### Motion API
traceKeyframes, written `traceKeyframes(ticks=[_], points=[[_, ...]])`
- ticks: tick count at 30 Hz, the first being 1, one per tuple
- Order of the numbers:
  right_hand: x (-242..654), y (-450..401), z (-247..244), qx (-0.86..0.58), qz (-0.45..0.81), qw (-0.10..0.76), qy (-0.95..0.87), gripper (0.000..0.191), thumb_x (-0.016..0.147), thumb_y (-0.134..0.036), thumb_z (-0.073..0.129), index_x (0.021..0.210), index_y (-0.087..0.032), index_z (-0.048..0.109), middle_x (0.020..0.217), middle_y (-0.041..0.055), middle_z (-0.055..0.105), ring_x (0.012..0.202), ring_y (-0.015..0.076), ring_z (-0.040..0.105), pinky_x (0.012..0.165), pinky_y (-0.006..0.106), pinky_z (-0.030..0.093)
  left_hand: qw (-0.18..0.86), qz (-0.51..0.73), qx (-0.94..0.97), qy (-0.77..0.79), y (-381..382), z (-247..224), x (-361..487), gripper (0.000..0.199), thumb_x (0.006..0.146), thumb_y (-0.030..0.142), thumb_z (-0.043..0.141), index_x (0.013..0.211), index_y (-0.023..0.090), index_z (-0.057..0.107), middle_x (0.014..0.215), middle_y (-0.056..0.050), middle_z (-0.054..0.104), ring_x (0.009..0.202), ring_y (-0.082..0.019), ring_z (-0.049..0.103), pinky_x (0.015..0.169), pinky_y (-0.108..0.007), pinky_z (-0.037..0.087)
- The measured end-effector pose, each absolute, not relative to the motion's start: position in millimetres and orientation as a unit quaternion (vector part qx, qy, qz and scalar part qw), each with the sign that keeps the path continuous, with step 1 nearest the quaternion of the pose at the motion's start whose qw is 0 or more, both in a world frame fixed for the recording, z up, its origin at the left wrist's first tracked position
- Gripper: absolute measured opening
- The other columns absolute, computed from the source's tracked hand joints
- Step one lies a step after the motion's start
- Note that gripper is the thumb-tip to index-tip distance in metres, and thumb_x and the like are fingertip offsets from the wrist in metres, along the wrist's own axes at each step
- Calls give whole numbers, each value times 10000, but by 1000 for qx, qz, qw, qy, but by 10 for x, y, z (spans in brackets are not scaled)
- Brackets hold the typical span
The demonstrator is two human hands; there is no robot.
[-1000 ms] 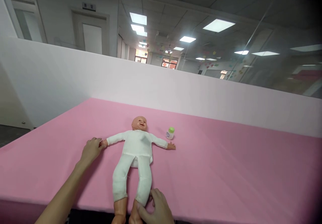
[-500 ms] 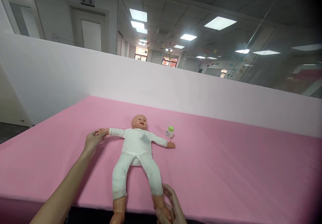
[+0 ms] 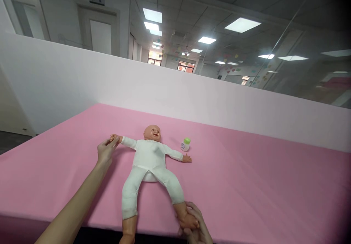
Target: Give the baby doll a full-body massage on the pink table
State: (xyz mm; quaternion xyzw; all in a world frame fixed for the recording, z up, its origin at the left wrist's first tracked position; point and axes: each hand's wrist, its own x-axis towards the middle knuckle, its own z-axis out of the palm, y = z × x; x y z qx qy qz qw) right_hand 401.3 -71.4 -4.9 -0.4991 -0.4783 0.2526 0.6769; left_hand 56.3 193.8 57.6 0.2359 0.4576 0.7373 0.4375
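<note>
A baby doll [image 3: 149,154] with a white cloth body lies on its back on the pink table cover [image 3: 233,185], its head at the far side. My left hand [image 3: 106,150] is closed on the doll's hand at the left, its arm stretched outward. Around the doll's foot at the right, my right hand [image 3: 199,225] is wrapped, thumb below and fingers behind it. The doll's other foot hangs near the front edge, untouched. A small jar [image 3: 185,145] with a green lid stands beyond the doll's free hand.
A low white wall [image 3: 175,92] runs along the back of the table. Above it are glass and a room with ceiling lights [image 3: 242,25]. A door [image 3: 101,35] is at the back left. The table's front edge lies close to me.
My right hand has moved the doll's foot right and slightly up, spreading that leg outward. My left hand has raised the doll's hand slightly and moved a little right.
</note>
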Motion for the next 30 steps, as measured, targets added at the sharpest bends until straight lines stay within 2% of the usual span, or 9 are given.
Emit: traceKeyframes(ticks=[6,10,13,16,18,22,25,27,30], points=[[4181,-414,181,-513,234,665,-489,394,715,-489,881,992,-212,833,1086,155,791,1028,340,750,880,397,645,327,683,428,493,1865,833,859,269,713,369,851,888,175,786,873,-35,760,860,-219,703,853,-356,568],[4002,-89,507,-489,246,617,-565,240,739,-290,846,974,-245,834,1099,111,795,1061,303,746,937,363,620,300,619,573,446,1811,904,1199,236,756,356,812,925,192,786,944,-53,776,893,-219,712,808,-321,563],[3782,112,652,-475,259,578,-611,276,739,-162,784,997,-255,822,1125,83,789,1086,279,735,978,340,591,228,542,673,449,1782,865,1410,137,821,327,743,879,207,771,906,-43,762,821,-196,694,735,-300,527],[3593,245,636,-470,274,563,-623,295,765,-139,729,1027,-248,810,1176,75,776,1119,268,721,973,315,582,125,453,753,460,1762,810,1531,92,861,253,686,875,232,775,895,-31,762,826,-192,667,718,-296,456],[3510,287,583,-469,287,561,-619,295,794,-145,693,1051,-238,803,1202,76,767,1141,267,711,979,315,576,97,421,776,459,1753,792,1565,127,870,210,661,883,245,782,908,-33,768,858,-199,662,716,-298,426],[3518,222,569,-485,280,587,-584,291,812,-188,689,1078,-210,805,1187,89,773,1119,274,718,981,337,582,154,448,751,461,1738,826,1520,101,866,286,687,874,247,779,923,-52,763,869,-215,671,737,-304,455],[3718,48,656,-502,255,598,-570,273,794,-252,748,1053,-211,823,1173,104,781,1104,295,730,993,370,589,255,569,637,453,1725,869,1354,167,831,366,734,913,228,776,973,-68,763,894,-227,691,773,-313,518],[3912,-105,695,-515,244,578,-585,277,769,-294,794,1035,-231,836,1152,103,789,1086,308,743,986,380,598,280,640,540,470,1726,856,1171,233,796,394,769,941,212,772,991,-72,766,915,-235,699,805,-323,538],[4165,-345,627,-534,242,532,-610,294,718,-330,849,1004,-262,850,1103,87,803,1041,317,763,951,368,619,286,650,453,540,1754,719,824,309,772,451,778,940,193,759,929,-63,764,854,-239,706,773,-335,549]])
